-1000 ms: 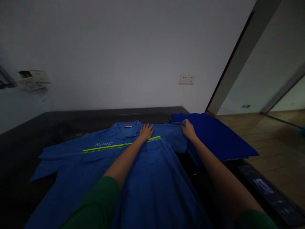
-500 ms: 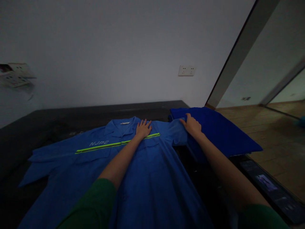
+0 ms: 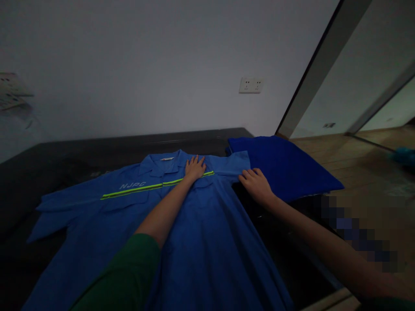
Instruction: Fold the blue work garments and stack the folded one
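Observation:
A blue short-sleeved work shirt (image 3: 181, 242) lies spread front side up, its collar toward the wall. It has a yellow-green stripe across the chest and the letters NJPC. My left hand (image 3: 195, 168) rests flat on the chest below the collar, fingers spread. At the lower corner of the sleeve on the right, my right hand (image 3: 256, 185) is closed, its fingertips curled on the sleeve's edge. That sleeve lies stretched out to the side, its end over a darker blue folded cloth (image 3: 285, 166).
Beneath the shirt is a dark table (image 3: 181, 140) against a pale wall. A double wall socket (image 3: 251, 85) is above it, and more sockets (image 3: 13, 88) show at the left. Wooden floor (image 3: 353, 166) stretches off to the right. A pixelated patch covers part of the right side.
My right hand has moved from the sleeve's upper corner down to its lower corner, and the sleeve end now lies flatter. My left hand keeps its place on the chest. The view has shifted slightly.

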